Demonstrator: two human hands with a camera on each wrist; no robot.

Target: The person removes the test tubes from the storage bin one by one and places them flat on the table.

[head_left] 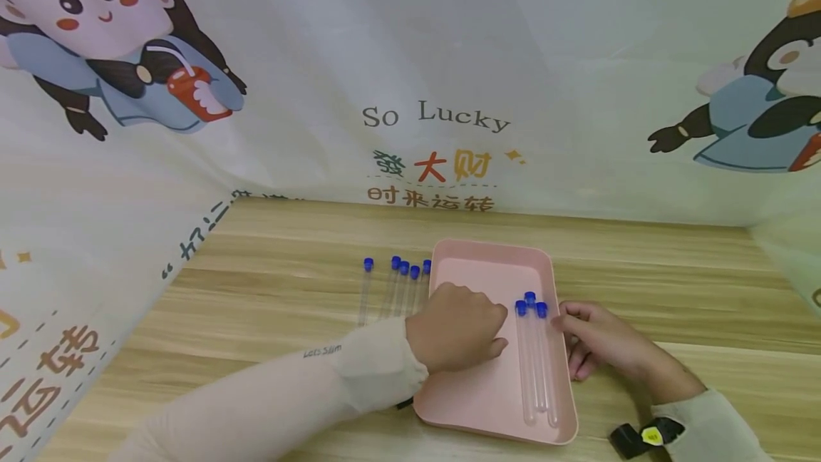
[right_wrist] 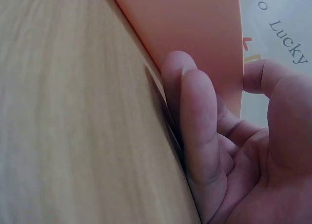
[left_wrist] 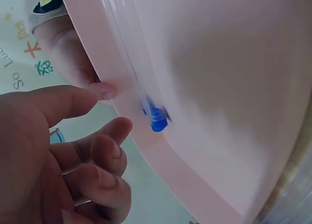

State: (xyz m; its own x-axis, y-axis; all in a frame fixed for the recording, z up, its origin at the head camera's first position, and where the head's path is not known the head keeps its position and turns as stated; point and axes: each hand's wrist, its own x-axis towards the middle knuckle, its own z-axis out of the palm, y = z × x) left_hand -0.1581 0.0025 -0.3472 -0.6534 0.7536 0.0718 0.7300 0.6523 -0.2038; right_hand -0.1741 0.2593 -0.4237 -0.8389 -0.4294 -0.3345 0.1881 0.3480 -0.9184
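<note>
My left hand (head_left: 458, 328) hovers above the middle of a pink tray (head_left: 477, 405), its fingers loosely bent. In the left wrist view its thumb and fingers (left_wrist: 109, 151) stand apart with nothing between them. Three clear test tubes (head_left: 531, 358) with blue caps lie side by side along the tray's right side, caps toward the far end. My right hand (head_left: 599, 337) grips the tray's right rim. The right wrist view shows its thumb over the rim and its fingers (right_wrist: 199, 121) against the outer wall.
Left of the tray, several more blue-capped test tubes (head_left: 365, 294) lie on the wooden table (head_left: 269, 291), partly hidden by my left arm. A printed cloth (head_left: 436, 41) hangs behind the table. A black strap piece (head_left: 625, 440) is by the right wrist.
</note>
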